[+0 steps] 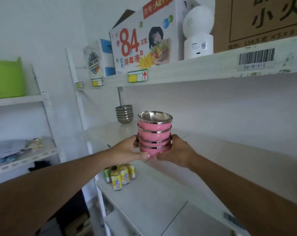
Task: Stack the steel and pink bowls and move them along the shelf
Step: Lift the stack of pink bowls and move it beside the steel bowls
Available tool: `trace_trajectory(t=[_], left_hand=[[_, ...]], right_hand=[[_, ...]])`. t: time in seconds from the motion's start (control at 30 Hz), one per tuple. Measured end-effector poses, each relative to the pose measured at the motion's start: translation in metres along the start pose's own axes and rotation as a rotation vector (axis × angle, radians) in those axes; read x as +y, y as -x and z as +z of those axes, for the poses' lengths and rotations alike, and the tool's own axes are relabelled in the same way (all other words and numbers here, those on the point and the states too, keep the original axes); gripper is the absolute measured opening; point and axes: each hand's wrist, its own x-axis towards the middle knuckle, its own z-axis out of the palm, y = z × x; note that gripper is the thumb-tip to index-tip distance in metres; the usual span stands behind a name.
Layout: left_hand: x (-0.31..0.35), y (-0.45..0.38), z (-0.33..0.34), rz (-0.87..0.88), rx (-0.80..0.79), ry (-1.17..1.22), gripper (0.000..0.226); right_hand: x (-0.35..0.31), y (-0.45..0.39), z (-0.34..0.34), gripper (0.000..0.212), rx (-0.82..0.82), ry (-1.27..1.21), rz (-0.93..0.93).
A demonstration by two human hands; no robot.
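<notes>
Here the left hand (pixel 127 149) cups the lower left side of the pink bowls (pixel 154 133), thumb under the bottom one, while the right hand (pixel 176 150) closes on the opposite side. The stack hangs above the shelf (pixel 221 150), forward and right of the steel bowls (pixel 124 113). Best keep both forearms level and pressure even, so the nested rims don't tip.

Base of pink bowl stack (pixel 154 133) hidden between fingers (pixel 145 156); brown carton (pixel 256 23) above them cut off by frame edge
</notes>
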Motion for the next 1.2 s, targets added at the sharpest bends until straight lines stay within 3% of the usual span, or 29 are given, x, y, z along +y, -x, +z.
trace_trajectory(t=[0.13,0.33,0.43,0.53,0.7,0.87,1.07,1.2], left_hand=[[-0.023,0.023,-0.028,-0.034,0.022,0.000,0.073],[-0.063,0.040,-0.080,-0.015,0.050,0.019,0.080],[-0.101,0.057,-0.103,-0.017,0.076,0.077,0.078],[-0.144,0.072,-0.126,0.000,0.085,0.145,0.072],[-0.191,0.078,-0.159,0.004,0.119,0.171,0.069],[-0.214,0.056,-0.174,0.025,0.135,0.161,0.074],[-0.222,0.007,-0.170,0.047,0.171,0.166,0.078],[-0.216,-0.040,-0.170,0.037,0.150,0.157,0.083]], right_hand=[[-0.024,-0.002,0.034,0.061,-0.037,-0.016,-0.053],[-0.067,-0.022,0.088,0.065,-0.021,0.031,-0.083],[-0.087,-0.033,0.126,0.082,-0.024,0.055,-0.052],[-0.097,-0.048,0.167,0.066,-0.074,0.058,-0.061],[-0.109,-0.076,0.212,0.094,-0.050,0.062,0.014],[-0.111,-0.104,0.219,0.096,-0.052,0.072,0.028],[-0.101,-0.149,0.192,0.066,-0.092,0.110,-0.069],[-0.081,-0.187,0.169,0.058,-0.120,0.075,-0.118]])
